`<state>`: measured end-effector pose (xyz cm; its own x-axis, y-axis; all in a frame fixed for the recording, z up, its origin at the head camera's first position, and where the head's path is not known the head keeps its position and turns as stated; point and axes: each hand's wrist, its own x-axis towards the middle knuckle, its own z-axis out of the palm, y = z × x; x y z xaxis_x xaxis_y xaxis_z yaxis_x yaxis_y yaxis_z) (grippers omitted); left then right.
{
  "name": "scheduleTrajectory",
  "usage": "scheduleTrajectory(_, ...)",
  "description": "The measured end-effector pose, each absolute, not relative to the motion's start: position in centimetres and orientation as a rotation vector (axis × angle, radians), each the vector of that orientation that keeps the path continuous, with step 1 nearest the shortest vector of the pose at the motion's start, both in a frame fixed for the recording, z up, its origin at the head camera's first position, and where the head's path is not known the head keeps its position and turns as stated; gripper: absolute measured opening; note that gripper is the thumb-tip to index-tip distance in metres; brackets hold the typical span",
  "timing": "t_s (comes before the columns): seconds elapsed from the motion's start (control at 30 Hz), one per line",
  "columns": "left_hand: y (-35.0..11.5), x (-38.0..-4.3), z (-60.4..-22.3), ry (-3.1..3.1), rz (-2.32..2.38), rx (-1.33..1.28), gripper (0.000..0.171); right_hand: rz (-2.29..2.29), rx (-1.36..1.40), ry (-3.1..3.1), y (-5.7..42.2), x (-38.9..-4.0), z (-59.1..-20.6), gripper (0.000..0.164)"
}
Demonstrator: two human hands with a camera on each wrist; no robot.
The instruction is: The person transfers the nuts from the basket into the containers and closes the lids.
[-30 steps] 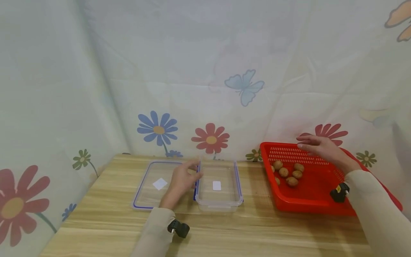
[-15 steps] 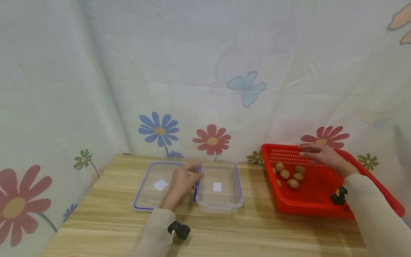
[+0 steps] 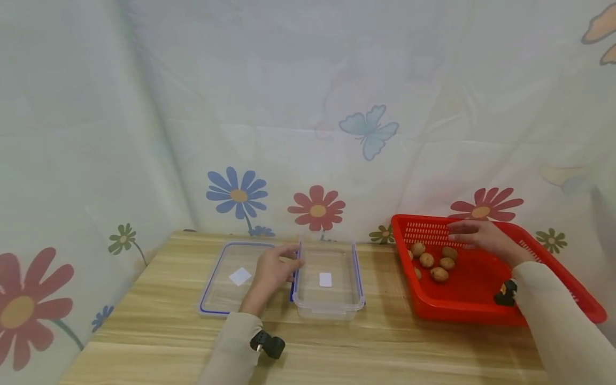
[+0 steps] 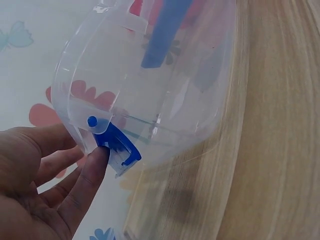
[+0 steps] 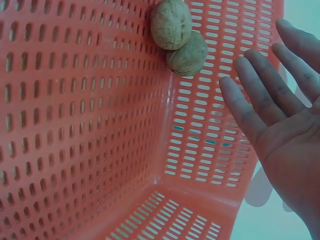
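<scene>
In the head view my left hand (image 3: 271,271) is at the left wall of a clear plastic food container (image 3: 332,309). The left wrist view shows the thumb against its blue side latch (image 4: 117,142) and the fingers at the rim, pinching the edge. My right hand (image 3: 485,241) hovers over the back of a red perforated basket (image 3: 462,310), palm down, fingers extended, holding nothing. Several walnuts (image 3: 439,274) lie in the basket's left part. Two of them, a walnut (image 5: 171,24) and another below it, appear in the right wrist view, apart from the fingertips (image 5: 227,85).
A clear lid (image 3: 218,291) with a blue seal lies flat on the wooden table (image 3: 327,347), left of the container. A flowered curtain (image 3: 269,133) hangs behind the table's back edge. The basket stands at the right, with a gap of tabletop between it and the container.
My right hand has lowered from above the basket's back rim towards its inside. The left hand stays at the container. The walnuts, lid and container have not moved.
</scene>
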<state>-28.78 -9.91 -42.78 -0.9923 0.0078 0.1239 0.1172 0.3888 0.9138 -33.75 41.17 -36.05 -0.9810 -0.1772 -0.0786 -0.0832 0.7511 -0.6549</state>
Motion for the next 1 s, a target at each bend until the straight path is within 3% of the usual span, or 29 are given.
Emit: scheduleTrajectory(1.0,-10.0,-28.7,-42.6,-2.545,-1.626,-0.096,0.037,-0.79,-0.134,2.795,41.9,-35.1,-38.4,0.056)
